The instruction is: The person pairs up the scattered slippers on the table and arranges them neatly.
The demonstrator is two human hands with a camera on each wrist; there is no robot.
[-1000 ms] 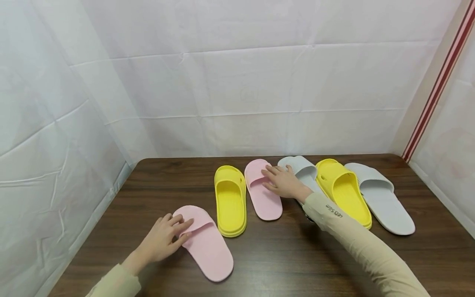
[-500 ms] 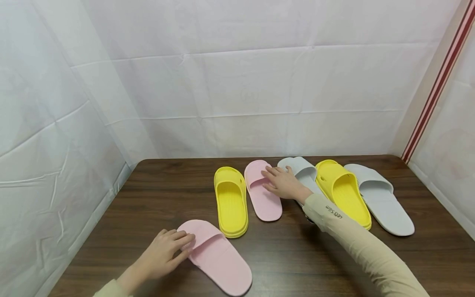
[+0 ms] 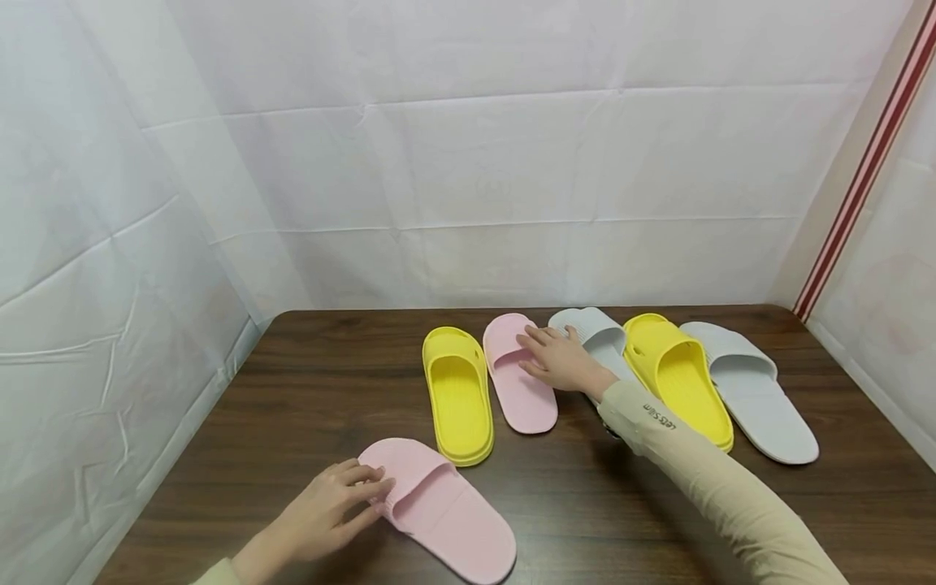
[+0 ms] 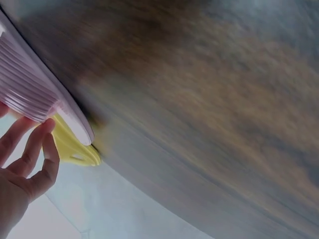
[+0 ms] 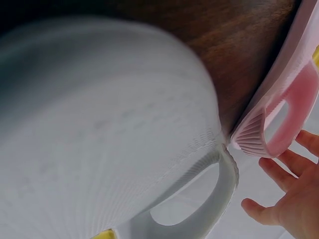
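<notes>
Head: the left hand [image 3: 332,505], loosely bent, touches the near pink slipper [image 3: 457,520]; the right hand [image 3: 559,358], spread, touches the far pink slipper [image 3: 525,400]. Left wrist: light contact; positioning seems in hand, calling next for gentle guiding. Right wrist: nothing grasped.

Marking: dark lettering [image 3: 660,417], appears to read "Lets Slim", last letters uncertain. Location: on the beige right sleeve [image 3: 720,487], near the cuff, right of the far pink slipper [image 3: 532,406].
</notes>
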